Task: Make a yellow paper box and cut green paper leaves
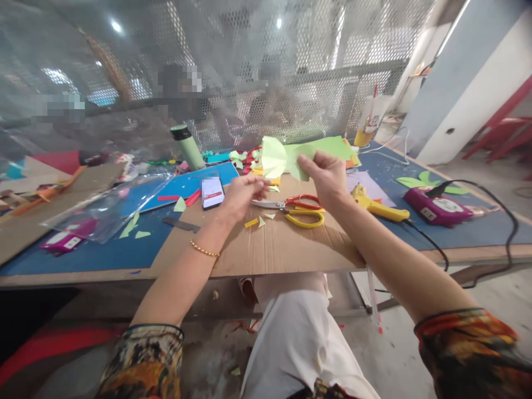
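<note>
My right hand [328, 174] is closed, thumb on top, pinching a piece of light green paper [293, 166]. Left of that pinch, a pale green rounded paper piece [274, 157] with creases stands up; whether the two are joined I cannot tell. My left hand [245, 194] is just below and left of it, fingers curled together; what they hold, if anything, is hidden. Between my wrists, scissors with red handles [301, 200] and a pair with yellow handles [305, 219] lie on the cardboard [257, 249]. Small paper scraps [261, 221] lie near them.
A phone [212, 192] and grey ruler-like strip [180, 224] lie left. A green bottle [187, 147] and drink cup [368, 122] stand farther back. At right are a yellow glue gun [380, 208] and purple power box [434, 206] with black cables. Green sheets [328, 147] lie behind my right hand.
</note>
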Demonstrator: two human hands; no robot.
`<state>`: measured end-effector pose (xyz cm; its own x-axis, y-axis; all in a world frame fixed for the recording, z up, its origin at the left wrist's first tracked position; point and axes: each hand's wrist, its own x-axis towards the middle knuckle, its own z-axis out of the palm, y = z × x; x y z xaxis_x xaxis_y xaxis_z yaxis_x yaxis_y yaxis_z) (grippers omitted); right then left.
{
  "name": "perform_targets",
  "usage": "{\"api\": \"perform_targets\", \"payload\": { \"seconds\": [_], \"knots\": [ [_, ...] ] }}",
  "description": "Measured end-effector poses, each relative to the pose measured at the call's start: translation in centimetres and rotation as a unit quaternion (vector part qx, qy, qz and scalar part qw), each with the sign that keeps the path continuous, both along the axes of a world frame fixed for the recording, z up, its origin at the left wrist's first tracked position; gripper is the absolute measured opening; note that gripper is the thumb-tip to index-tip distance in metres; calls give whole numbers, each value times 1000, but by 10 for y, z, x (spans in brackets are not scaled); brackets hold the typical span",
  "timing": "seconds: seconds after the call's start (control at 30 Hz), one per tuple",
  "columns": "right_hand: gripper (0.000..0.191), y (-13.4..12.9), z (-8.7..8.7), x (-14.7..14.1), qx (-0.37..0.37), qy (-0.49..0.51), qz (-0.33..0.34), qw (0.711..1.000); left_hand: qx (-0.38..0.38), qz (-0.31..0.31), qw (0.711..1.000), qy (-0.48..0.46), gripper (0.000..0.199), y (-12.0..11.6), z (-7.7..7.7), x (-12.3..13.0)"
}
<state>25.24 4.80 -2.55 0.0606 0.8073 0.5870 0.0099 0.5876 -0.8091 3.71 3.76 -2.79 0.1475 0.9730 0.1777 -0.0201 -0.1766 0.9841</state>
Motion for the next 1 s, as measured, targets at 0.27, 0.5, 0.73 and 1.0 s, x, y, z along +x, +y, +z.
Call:
{"api": "perform_targets", "payload": {
  "seconds": [0.27,0.5,0.73,1.0],
  "knots": [
    [68,-5,-18,-23,-24,57,-5,998,33,-55,998,-23,47,-25,-4,36],
    [69,-4,-25,-26,-49,68,-5,996,20,-38,993,-108,44,-11,-15,44],
    [63,-8,-22,-27,-67,47,-10,997,56,-6,993,-103,31,-8,-16,42],
    [46,-4,-18,-17,-120,-23,51,991,51,5,998,35,34,-9,-1,20]
  ]
}}
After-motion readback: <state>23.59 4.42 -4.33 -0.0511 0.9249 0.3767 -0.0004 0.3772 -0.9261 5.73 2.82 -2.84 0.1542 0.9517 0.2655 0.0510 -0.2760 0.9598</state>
